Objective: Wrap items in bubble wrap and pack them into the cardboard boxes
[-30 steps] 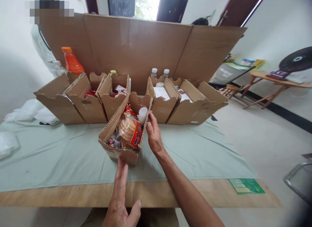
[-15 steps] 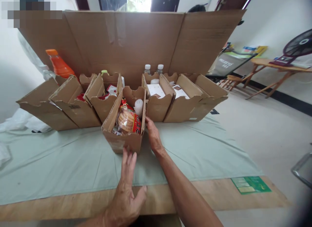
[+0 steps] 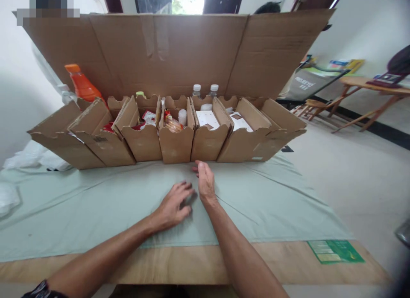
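Over the pale green cloth, my left hand has its fingers apart and holds nothing. My right hand is just to its right, fingers loosely stretched toward the boxes, also holding nothing. Beyond them stands the middle cardboard box, in line with several others. In it are a bag of biscuits and a white roll-like item. The box to its right holds a white carton; the box to its left holds red and white packets.
Behind the boxes stands a tall cardboard panel. An orange bottle leans at the left, and two clear bottles show behind the middle. White plastic bags lie at left. A green card lies on the table's wooden front edge.
The box with the biscuits has gone back from the front into the row. My left hand has moved forward from the table's edge; my right hand is apart from the box.
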`<state>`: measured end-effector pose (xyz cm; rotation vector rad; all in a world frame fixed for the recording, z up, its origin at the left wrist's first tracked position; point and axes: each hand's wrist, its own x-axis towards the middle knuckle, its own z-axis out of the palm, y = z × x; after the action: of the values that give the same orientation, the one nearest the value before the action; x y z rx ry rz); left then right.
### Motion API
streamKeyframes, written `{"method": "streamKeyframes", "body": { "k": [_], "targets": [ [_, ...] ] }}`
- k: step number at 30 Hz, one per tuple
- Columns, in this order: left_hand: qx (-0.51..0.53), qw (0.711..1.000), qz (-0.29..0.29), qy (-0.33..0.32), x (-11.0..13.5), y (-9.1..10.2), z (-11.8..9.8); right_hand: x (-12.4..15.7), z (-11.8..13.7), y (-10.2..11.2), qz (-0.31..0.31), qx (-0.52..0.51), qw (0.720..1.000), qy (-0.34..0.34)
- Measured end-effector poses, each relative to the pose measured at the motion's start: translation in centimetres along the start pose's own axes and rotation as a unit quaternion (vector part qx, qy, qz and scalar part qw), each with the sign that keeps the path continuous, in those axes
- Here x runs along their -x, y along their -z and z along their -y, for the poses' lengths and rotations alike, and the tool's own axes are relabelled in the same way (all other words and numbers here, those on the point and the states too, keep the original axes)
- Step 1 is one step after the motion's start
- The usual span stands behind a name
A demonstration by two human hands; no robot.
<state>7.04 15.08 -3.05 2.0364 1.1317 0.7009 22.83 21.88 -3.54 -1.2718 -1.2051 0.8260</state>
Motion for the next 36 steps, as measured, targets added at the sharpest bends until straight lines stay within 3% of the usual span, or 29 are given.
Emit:
{"method": "streamKeyframes", "body": {
  "k": [4,7,11,15,20,23,27,29,31,33,36],
  "targets": [
    [-0.102,0.984,0.134,-0.053,6.7,0.4,-1.9,0.7,0.5,0.0,0.044,0.035,0.998,0.019],
    [-0.119,0.976,0.177,-0.036,9.3,1.2,-3.1,0.9,1.4,-0.7,0.092,0.06,0.993,0.049],
    [-0.101,0.982,0.157,-0.029,9.8,1.8,-3.4,0.0,2.3,-2.3,0.144,0.086,0.982,0.087],
    [-0.104,0.983,0.131,-0.078,9.9,1.2,-2.5,-0.4,3.2,-2.9,0.17,0.118,0.975,0.085],
    [-0.137,0.977,0.094,-0.133,10.3,-0.3,-1.3,0.3,7.7,-3.8,0.185,0.133,0.97,0.081],
    [-0.146,0.975,0.073,-0.152,10.4,-0.7,-1.0,-1.4,12.0,-6.6,0.194,0.137,0.959,0.153],
    [-0.135,0.976,0.067,-0.156,10.4,-0.3,-1.1,-5.2,15.7,-11.0,0.189,0.285,0.919,0.197],
    [-0.113,0.981,0.044,-0.152,10.3,-0.1,-1.2,-6.2,16.3,-12.4,0.172,0.349,0.9,0.195],
    [-0.079,0.987,-0.02,-0.14,10.1,-0.1,-1.3,-6.0,16.4,-12.7,0.155,0.378,0.892,0.196],
    [-0.039,0.984,-0.109,-0.135,9.8,0.0,-1.4,-4.5,16.3,-12.0,0.156,0.379,0.889,0.204],
    [0.016,0.965,-0.214,-0.148,9.7,0.4,-1.8,-0.3,16.4,-9.2,0.176,0.345,0.894,0.223]
  ]
}}
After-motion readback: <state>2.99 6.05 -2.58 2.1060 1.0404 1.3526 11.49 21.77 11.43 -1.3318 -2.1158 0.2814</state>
